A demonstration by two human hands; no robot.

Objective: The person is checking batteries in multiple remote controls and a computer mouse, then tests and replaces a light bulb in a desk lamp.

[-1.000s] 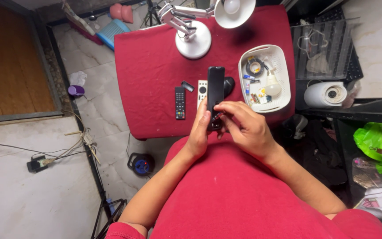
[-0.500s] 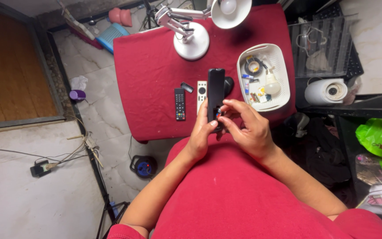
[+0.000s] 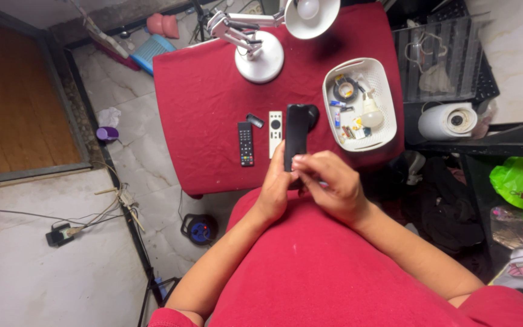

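Black remote (image 3: 296, 133): held upright over the table's (image 3: 201, 97) near edge, lower end gripped. Left hand (image 3: 276, 188): wrapped around its lower left side. Right hand (image 3: 328, 181): fingertips pinching its lower end. Small black remote (image 3: 246, 143), white remote (image 3: 275, 129): flat near that edge. White basket (image 3: 384, 91): right edge. Lamp (image 3: 260, 56): far edge.

**Both hands together at centre frame, arms in from 6 o'clock**

Left hand (image 3: 275, 188): forearm enters from about 7 o'clock, bare, wrist straight, fingers pointing to 12 o'clock and curled in a grip, thumb side facing inward. Right hand (image 3: 329, 184): forearm comes in from about 4 o'clock, wrist bent inward, back of hand up, fingers curled toward 9 o'clock, fingertips (image 3: 298, 161) meeting the left hand's. Hands touching, elbows spread wide, red sleeves at the shoulders.
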